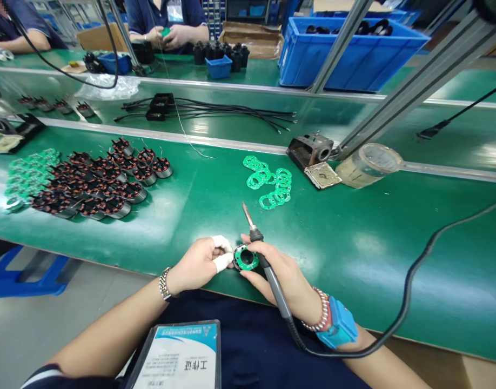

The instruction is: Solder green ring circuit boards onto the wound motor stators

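A motor stator topped by a green ring-shaped circuit board (254, 261) is held near the table's front edge. My left hand (201, 263), with white covers on its fingertips, grips its left side. My right hand (286, 275) holds a soldering iron (272, 278) whose tip points up and away from the board; its thumb and fingers also reach the board's right side. Loose green ring boards (282, 186) lie beyond my hands. Many copper-wound stators (106, 183) stand at the left, beside a batch of green boards (31, 173).
An iron stand (310, 150) with a cleaning pad and a round container (369, 165) are at the back right. The iron's cable (408, 286) curves across the right side. Behind the metal rail are black cables (232, 109), a blue bin (349, 56) and a co-worker's hands (177, 37).
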The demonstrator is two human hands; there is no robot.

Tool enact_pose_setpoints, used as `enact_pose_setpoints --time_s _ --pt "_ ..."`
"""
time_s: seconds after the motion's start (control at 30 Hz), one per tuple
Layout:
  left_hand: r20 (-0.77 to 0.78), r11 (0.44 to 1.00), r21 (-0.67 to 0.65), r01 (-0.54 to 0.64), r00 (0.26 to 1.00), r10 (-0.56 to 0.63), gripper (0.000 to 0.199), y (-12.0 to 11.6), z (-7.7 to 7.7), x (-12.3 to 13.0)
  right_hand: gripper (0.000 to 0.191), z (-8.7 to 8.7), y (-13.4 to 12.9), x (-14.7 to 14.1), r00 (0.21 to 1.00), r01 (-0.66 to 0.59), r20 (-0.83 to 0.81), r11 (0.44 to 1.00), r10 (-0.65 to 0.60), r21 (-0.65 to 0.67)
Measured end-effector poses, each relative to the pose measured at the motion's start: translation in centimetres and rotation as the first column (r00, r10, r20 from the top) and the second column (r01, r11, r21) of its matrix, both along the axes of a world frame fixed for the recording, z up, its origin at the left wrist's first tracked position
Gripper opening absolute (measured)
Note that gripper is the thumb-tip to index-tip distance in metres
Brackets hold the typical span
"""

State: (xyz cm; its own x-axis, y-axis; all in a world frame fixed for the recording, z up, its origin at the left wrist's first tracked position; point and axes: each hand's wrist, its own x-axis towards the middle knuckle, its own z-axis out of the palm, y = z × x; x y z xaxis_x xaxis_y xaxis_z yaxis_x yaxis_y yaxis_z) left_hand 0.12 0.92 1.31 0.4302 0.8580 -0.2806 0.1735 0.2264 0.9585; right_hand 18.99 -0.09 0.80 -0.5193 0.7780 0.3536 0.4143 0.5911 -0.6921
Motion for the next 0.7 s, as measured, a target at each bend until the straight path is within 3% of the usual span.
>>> enact_pose_setpoints --time_s 0.1,0.17,0.2,0.27,0.33,0.43,0.5,0.57,0.7 --pt "-0.126 0.989 0.136 0.054 0.991 -0.036 0.005 0.0 -0.2 -0.7 0.035 0.2 0.1 0.1 1.000 -0.013 -0.001 1.000 0.013 -0.012" --pt "-0.278 0.924 0.357 0.136 0.960 -0.033 0.010 -0.2 -0.2 -1.2 0.036 0.3 0.2 0.2 1.000 -0.015 0.001 1.000 0.015 -0.020" --pt "-0.359 0.853 0.484 0.196 0.933 -0.011 0.014 -0.3 -0.3 -1.4 0.036 0.2 0.2 0.2 1.000 -0.017 0.002 1.000 0.017 -0.020" --pt "-0.479 0.659 0.682 0.317 0.875 0.075 0.020 -0.5 -0.4 -1.7 0.036 0.2 0.2 0.2 1.000 -0.023 0.000 1.000 0.023 -0.013" --pt "-0.529 0.496 0.773 0.397 0.834 0.156 0.022 -0.5 -0.4 -1.8 0.036 0.1 0.3 0.2 1.000 -0.021 0.002 1.000 0.021 -0.010" --pt "-0.549 0.369 0.806 0.463 0.817 0.174 0.027 -0.3 -0.4 -1.7 0.035 0.1 0.3 0.2 1.000 -0.018 0.005 1.000 0.018 -0.006" --pt "-0.552 0.343 0.808 0.478 0.819 0.158 0.028 -0.1 -0.4 -1.7 0.035 0.0 0.4 0.2 1.000 -0.023 0.004 1.000 0.023 -0.003" --pt "-0.537 0.362 0.812 0.458 0.829 0.154 0.027 -0.1 -0.5 -1.7 0.034 0.0 0.4 0.2 1.000 -0.024 0.001 1.000 0.024 0.001" --pt "-0.484 0.509 0.788 0.345 0.859 0.166 0.019 -0.5 -0.7 -1.0 0.035 0.0 0.2 0.1 1.000 0.001 0.000 1.000 -0.001 0.012"
